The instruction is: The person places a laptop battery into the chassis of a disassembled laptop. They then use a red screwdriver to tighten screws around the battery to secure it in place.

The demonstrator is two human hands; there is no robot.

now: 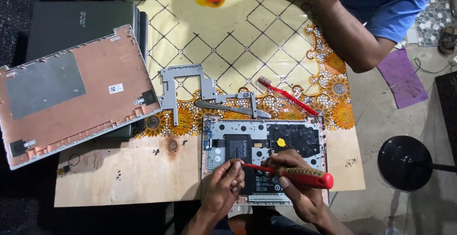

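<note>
The left hand point(227, 180) bends at the wrist over the near edge of the opened silver laptop base point(264, 163), fingertips pinched together at the metal tip of the red-handled screwdriver point(290, 173); the right hand point(297, 190) curls closed around that one screwdriver's handle, holding it nearly level across the black battery pack point(240, 151) inside the base; the base lies on the near right part of the plywood bench point(128, 173). Just beyond the base rest one grey metal hinge bracket frame point(188, 90) and one red toothbrush point(285, 94) on the yellow flowered cloth point(238, 35); left of the base, one detached copper-lined laptop bottom cover point(76, 92) lies tilted on stacked dark laptops point(81, 20); beyond the base, another person's forearm point(342, 30) leans on the cloth.
</note>
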